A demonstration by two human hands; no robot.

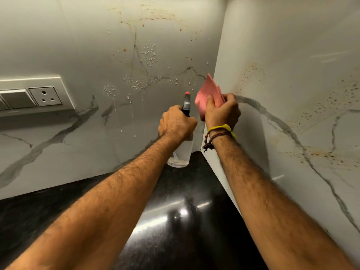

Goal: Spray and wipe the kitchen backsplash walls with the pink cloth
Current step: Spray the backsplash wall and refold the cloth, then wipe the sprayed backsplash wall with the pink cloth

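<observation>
Pink cloth [209, 96] — one — gripped by right hand [222, 112]; left hand [176, 121] grips one spray bottle [183, 149], seemingly clear.

Left hand [176, 121] gripping spray bottle [180, 154], right hand [222, 112] clutching pink cloth [209, 90] (folded); droplets [150, 55] on marble backsplash [78, 45]

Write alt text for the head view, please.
The left hand grips a clear spray bottle aimed at the droplet-beaded, stained marble backsplash, while the right hand holds a folded pink cloth near the corner above a black counter.
</observation>
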